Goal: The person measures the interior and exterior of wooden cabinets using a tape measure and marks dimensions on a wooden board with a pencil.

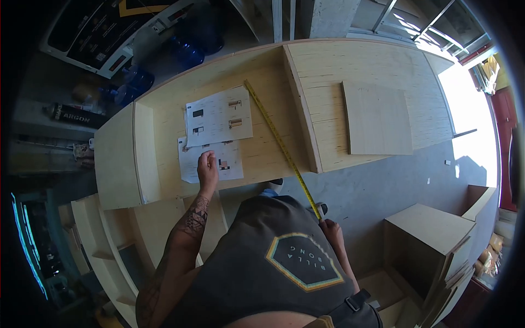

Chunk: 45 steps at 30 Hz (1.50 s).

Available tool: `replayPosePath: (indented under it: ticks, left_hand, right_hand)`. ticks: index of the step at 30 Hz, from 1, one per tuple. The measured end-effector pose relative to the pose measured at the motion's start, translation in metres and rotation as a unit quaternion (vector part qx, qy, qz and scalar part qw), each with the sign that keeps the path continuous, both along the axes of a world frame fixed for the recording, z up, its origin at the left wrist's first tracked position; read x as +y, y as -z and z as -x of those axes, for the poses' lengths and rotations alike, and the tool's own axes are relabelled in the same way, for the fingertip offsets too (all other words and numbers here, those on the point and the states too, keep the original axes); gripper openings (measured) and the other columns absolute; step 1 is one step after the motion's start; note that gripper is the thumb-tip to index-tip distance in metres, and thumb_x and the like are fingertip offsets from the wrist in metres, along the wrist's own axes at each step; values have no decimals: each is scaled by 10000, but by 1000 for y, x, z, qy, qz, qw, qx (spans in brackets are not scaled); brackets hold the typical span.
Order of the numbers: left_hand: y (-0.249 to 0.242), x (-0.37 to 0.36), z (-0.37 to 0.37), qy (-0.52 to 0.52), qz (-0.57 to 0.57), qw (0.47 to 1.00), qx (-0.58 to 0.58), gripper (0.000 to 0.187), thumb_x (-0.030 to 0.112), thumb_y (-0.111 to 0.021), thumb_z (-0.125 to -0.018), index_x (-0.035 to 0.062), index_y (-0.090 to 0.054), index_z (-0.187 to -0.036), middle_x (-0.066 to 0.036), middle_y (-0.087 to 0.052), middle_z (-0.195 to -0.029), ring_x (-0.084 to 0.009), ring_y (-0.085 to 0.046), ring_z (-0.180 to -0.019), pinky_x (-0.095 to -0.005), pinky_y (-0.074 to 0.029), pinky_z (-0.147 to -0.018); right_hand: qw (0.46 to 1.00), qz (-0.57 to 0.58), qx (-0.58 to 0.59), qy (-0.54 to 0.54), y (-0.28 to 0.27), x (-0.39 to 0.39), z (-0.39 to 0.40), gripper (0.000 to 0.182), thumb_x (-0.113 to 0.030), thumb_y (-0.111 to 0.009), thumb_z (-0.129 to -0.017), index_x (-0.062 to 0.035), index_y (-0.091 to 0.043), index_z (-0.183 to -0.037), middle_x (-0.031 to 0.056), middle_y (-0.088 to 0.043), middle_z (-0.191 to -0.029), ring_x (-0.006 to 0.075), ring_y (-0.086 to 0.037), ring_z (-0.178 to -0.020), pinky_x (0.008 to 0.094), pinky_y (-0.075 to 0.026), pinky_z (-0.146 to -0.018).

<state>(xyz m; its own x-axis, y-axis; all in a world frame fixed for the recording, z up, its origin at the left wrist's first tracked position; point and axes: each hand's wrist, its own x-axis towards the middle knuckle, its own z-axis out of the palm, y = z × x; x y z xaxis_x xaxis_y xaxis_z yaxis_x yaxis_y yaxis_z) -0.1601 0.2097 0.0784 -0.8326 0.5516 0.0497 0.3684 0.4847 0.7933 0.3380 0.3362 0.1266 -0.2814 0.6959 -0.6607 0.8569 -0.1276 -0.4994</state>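
My left hand [208, 168] hovers over or rests on the lower printed sheet [232, 170], fingers curled together; anything small between them is hidden. An upper printed sheet [219, 117] with small furniture drawings overlaps it. Both papers lie inside a shallow plywood cabinet frame [301, 109]. At my waist, my right hand [331, 230] is closed on the near end of a yellow tape measure [276, 136]. Its extended blade runs slantwise from that hand across the frame's near edge to a spot beside the upper sheet.
A loose plywood board [378, 118] lies on the right panel. Open wooden carcasses [421, 235] stand at lower right, shelving [101, 240] at lower left. Blue water jugs [188, 52] and an argon cylinder [76, 115] are beyond the frame. Concrete floor [361, 188] shows to the right.
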Motion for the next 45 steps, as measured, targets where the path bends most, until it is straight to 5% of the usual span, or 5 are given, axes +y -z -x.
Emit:
replayPosePath:
  ticks: [10,14,37,43,45]
  left_hand:
    - [40,-89,122,-328,349,876,64,413,369,-535,-1078,151,-521,-1428,-192,-568,-1342,-408,-572,-1219,-563,-479,-1014]
    - [38,-79,115,-309,414,855,46,433,401,-503,-1088,195,-459,-1466,-196,-463,-1457,-404,-481,-1337,-556,-461,-1047]
    - [-12,-52,98,-283,412,865,-33,391,366,-450,-1106,155,-490,-1433,-257,-419,-1481,-414,-425,-1375,-526,-430,-1098]
    - [33,-66,140,-371,249,891,-77,402,348,-451,-1099,120,-494,-1427,-237,-453,-1458,-401,-463,-1378,-531,-455,-1128]
    - [13,-51,127,-340,409,844,-75,410,347,-446,-1099,95,-488,-1420,-233,-455,-1451,-395,-454,-1397,-528,-453,-1146]
  right_hand:
    - [993,-8,-45,110,24,-52,37,416,-407,-606,-1035,-20,-751,-994,255,-733,-896,462,-712,-908,500,-548,-787]
    - [987,-42,-49,145,30,-64,46,399,-400,-623,-1033,-28,-755,-974,246,-734,-882,461,-711,-898,511,-553,-787]
    - [974,-7,-44,220,28,-72,56,387,-421,-660,-983,-86,-794,-1124,222,-768,-1030,406,-733,-1004,489,-577,-893]
    - [973,-19,-39,228,33,-73,59,387,-429,-664,-982,-96,-795,-1131,214,-770,-1033,401,-733,-1003,493,-577,-892]
    - [973,-22,-39,224,36,-75,57,386,-431,-665,-983,-98,-795,-1131,211,-770,-1033,401,-733,-1001,494,-576,-891]
